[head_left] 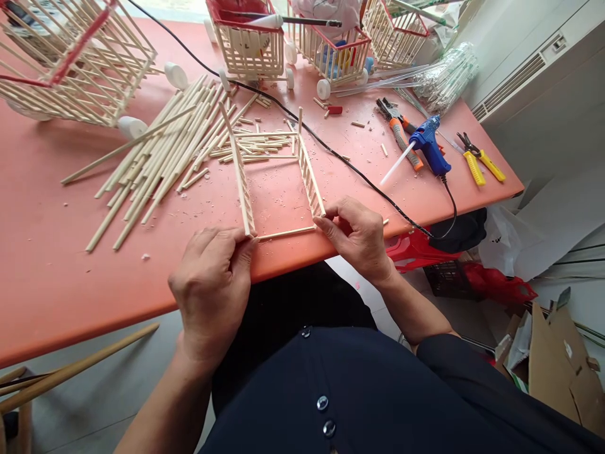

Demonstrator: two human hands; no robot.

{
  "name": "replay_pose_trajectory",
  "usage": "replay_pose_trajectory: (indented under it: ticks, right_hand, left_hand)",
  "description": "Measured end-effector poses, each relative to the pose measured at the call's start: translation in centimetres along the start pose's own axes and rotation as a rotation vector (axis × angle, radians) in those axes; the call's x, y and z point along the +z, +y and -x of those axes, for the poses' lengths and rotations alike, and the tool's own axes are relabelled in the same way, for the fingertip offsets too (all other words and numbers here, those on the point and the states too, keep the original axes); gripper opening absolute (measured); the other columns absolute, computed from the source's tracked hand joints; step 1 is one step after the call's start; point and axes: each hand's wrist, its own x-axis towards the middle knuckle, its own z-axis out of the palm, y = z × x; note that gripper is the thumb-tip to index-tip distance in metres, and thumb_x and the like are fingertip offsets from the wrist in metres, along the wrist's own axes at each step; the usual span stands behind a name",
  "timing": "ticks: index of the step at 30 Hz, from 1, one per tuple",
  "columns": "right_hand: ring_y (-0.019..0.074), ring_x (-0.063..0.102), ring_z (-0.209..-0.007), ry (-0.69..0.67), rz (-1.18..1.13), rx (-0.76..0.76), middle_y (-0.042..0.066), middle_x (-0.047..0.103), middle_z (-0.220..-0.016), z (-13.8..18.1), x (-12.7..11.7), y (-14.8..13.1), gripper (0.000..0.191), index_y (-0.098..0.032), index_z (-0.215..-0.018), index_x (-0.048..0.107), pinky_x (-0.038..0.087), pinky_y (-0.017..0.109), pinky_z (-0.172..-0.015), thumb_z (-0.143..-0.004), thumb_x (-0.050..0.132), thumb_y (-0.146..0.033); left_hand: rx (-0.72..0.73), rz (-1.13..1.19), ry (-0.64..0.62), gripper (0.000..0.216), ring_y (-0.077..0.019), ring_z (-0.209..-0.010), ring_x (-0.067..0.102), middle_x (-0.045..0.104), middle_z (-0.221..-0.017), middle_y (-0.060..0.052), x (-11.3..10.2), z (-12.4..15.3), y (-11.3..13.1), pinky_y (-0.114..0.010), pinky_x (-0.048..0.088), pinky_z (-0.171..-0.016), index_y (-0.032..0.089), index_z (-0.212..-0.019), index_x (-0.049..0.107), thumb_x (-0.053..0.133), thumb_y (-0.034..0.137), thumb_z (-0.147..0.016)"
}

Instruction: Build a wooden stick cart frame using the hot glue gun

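Left grip: thumb and fingers of the left hand (210, 271) are pinched together on the near-left corner of the pale wooden stick frame (240, 183).
Right grip: the right hand (357, 233) pinches the near-right corner.
Frame position: on the salmon-pink table (118, 284), between the hands, at the near edge.
Crossbar: thin pale wooden stick (286, 234) spans the near side; cannot tell whether it is fixed.
Corner risk: uneven finger pressure could skew the sides or pop a joint.
Edge risk: the crossbar could drop off the table if either pinch slips.
Cord risk: black cable (331, 150) runs close behind the right hand; a snag could drag the blue glue gun (432, 148).
Glue gun lettering: none legible.
Bag marking: small dark mark on the white plastic bag (501, 233), unreadable.
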Motion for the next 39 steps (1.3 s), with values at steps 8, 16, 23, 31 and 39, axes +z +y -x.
replay_pose_trajectory:
  ticks: [8, 16, 23, 31, 39]
  right_hand:
    - [0.0118, 0.052, -0.068, 0.011, 0.01, -0.043, -0.001, 0.062, -0.076, 0.1, 0.0, 0.0, 0.03, -0.02, -0.082, 0.064, 0.043, 0.027, -0.069, -0.105, 0.067, -0.039]
    - [0.0112, 0.049, -0.066, 0.012, 0.013, -0.031, -0.002, 0.061, -0.076, 0.2, 0.0, 0.2, 0.026, -0.021, -0.081, 0.061, 0.042, 0.027, -0.067, -0.103, 0.069, -0.032]
    - [0.0107, 0.05, -0.065, 0.027, 0.043, -0.053, -0.002, 0.062, -0.076, 0.1, 0.0, 0.2, 0.026, -0.02, -0.082, 0.063, 0.041, 0.026, -0.064, -0.104, 0.069, -0.033]
    - [0.0106, 0.049, -0.065, 0.044, 0.021, -0.074, -0.002, 0.062, -0.076, 0.0, 0.1, 0.2, 0.034, -0.02, -0.081, 0.061, 0.041, 0.026, -0.065, -0.107, 0.064, -0.042]
    - [0.011, 0.049, -0.066, 0.019, 0.017, -0.032, -0.002, 0.061, -0.076, 0.0, 0.1, 0.2, 0.038, -0.02, -0.08, 0.062, 0.04, 0.027, -0.066, -0.106, 0.063, -0.047]
  left_hand:
    - [0.0, 0.008, 0.022, 0.006, -0.0219, -0.096, 0.077, 0.08, -0.096, -0.006, 0.4, 0.2, -0.2, -0.032, 0.061, -0.087, 0.021, -0.097, 0.07, 0.067, 0.022, -0.102]
    - [0.052, 0.037, 0.083, 0.007, -0.0214, -0.092, 0.073, 0.078, -0.091, -0.009, 0.9, 0.3, -0.4, -0.028, 0.055, -0.084, 0.016, -0.095, 0.072, 0.068, 0.019, -0.1]
    - [0.118, 0.081, 0.277, 0.023, -0.0135, -0.073, 0.065, 0.073, -0.085, -0.002, 0.7, 1.3, -0.4, -0.025, 0.054, -0.075, 0.018, -0.104, 0.069, 0.085, 0.016, -0.087]
    - [0.426, 0.039, 0.105, 0.042, -0.0208, -0.103, 0.076, 0.079, -0.113, -0.012, 1.7, 0.6, 2.1, -0.028, 0.055, -0.086, 0.017, -0.136, 0.066, 0.066, 0.003, -0.096]
    - [0.39, -0.144, 0.032, 0.031, -0.0184, -0.086, 0.077, 0.082, -0.112, -0.007, 3.5, -1.1, 2.6, -0.027, 0.039, -0.057, 0.015, -0.127, 0.071, 0.056, 0.006, -0.101]
